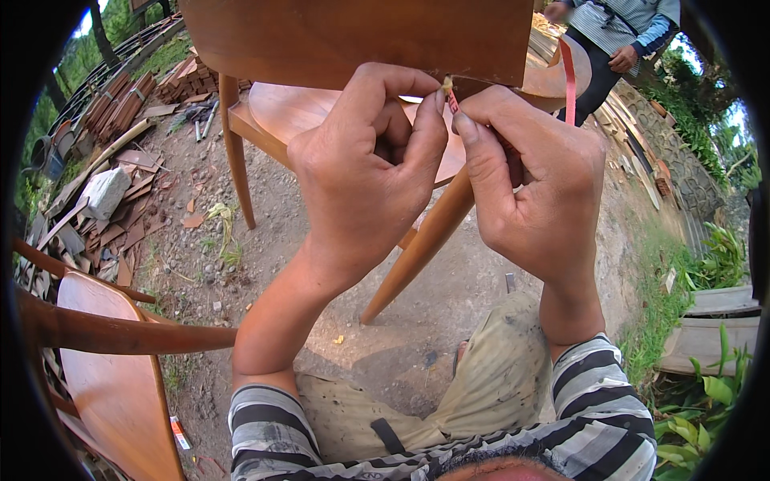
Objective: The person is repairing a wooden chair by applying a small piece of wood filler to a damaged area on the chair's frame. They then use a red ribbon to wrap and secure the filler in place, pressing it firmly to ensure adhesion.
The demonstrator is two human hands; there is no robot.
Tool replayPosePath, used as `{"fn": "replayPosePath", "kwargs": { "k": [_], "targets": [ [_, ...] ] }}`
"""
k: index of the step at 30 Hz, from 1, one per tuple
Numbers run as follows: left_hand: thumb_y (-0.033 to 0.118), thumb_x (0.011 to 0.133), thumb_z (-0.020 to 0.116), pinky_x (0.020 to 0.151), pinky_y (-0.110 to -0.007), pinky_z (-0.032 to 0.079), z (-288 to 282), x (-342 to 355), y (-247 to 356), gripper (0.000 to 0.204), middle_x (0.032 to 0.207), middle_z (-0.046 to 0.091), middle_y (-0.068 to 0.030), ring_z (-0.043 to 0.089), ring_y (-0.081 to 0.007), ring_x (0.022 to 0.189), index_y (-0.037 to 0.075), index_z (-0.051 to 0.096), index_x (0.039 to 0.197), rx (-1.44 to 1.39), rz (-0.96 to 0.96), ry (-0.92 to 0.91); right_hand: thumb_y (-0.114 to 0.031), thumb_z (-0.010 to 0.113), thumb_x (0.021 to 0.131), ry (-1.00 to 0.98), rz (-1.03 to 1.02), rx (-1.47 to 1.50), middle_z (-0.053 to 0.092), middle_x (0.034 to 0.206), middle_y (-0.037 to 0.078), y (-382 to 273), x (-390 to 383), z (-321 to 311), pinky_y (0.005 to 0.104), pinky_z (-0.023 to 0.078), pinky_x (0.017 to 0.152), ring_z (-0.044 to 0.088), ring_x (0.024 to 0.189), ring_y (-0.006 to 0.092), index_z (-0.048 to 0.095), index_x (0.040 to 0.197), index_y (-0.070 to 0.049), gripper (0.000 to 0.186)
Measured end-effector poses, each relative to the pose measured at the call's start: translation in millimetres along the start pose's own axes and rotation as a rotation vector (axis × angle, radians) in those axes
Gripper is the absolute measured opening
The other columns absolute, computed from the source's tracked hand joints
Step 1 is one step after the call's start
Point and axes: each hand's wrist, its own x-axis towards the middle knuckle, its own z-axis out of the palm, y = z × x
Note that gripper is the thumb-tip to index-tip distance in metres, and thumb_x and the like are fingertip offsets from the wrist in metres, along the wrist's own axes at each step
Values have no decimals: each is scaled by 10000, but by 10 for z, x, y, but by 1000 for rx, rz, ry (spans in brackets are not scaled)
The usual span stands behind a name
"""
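Note:
My left hand [365, 156] and my right hand [533, 164] are raised close together in front of a brown wooden chair backrest [361, 40]. Between their fingertips is a small piece [451, 94], yellowish at the top and red with dark marks below; its kind is unclear. Thumb and forefinger of each hand pinch at it, the other fingers curled in. It sits by the backrest's lower edge. Behind my right hand a narrow red strip [569, 84] stands up. Below the backrest show the chair's pale brown seat [277, 108] and tapered legs [425, 244].
Another wooden chair [112, 377] lies at the lower left, with a small orange-and-white tube [180, 433] on the dirt beside it. Wood scraps, a white block [106, 192] and stacked bricks fill the left. A person [622, 40] stands at the upper right. Plants [706, 409] edge the right.

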Motion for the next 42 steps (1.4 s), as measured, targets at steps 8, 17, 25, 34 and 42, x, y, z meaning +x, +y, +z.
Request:
{"fn": "replayPosePath", "kwargs": {
  "k": [8, 17, 25, 34, 42],
  "targets": [
    [26, 937, 735, 493, -168, 246, 1, -17, 1, 87, 534, 461, 87, 361, 38, 515, 21, 682, 1006, -18, -20, 4, 2, 643, 948, -30, -26, -48, 590, 690, 79, 10, -5, -26, 263, 405, 495, 543, 517, 153, 669, 904, 21, 55],
    [9, 915, 734, 451, -193, 277, 8, -8, 24, 121, 510, 472, 57, 385, 13, 459, 25, 668, 1015, -34, -36, -12, -47, 665, 889, -2, 34, -61, 609, 681, 80, 74, 44, 47, 367, 427, 503, 603, 578, 251, 637, 877, -65, 35],
    [29, 944, 736, 485, -173, 235, 30, -15, -12, 107, 541, 457, 89, 356, 36, 516, 23, 683, 1037, -8, -9, 15, -36, 653, 955, 6, 10, -77, 533, 626, 50, 37, 69, 36, 264, 350, 469, 484, 476, 117, 667, 887, -12, 73],
    [25, 947, 735, 490, -172, 242, 24, -6, -7, 89, 547, 462, 84, 362, 36, 524, 16, 684, 1019, -24, -2, 18, -44, 655, 892, 8, -3, -61, 608, 667, 86, 31, 38, -9, 356, 429, 510, 607, 578, 241, 657, 885, -49, 9],
    [27, 950, 733, 492, -172, 247, 22, -20, -10, 87, 547, 462, 81, 364, 31, 524, 11, 701, 1029, -22, 12, 20, -78, 657, 873, 17, 15, -136, 637, 665, 104, 59, 74, 56, 420, 472, 528, 659, 605, 313, 645, 865, -82, 15]
  ]
}}
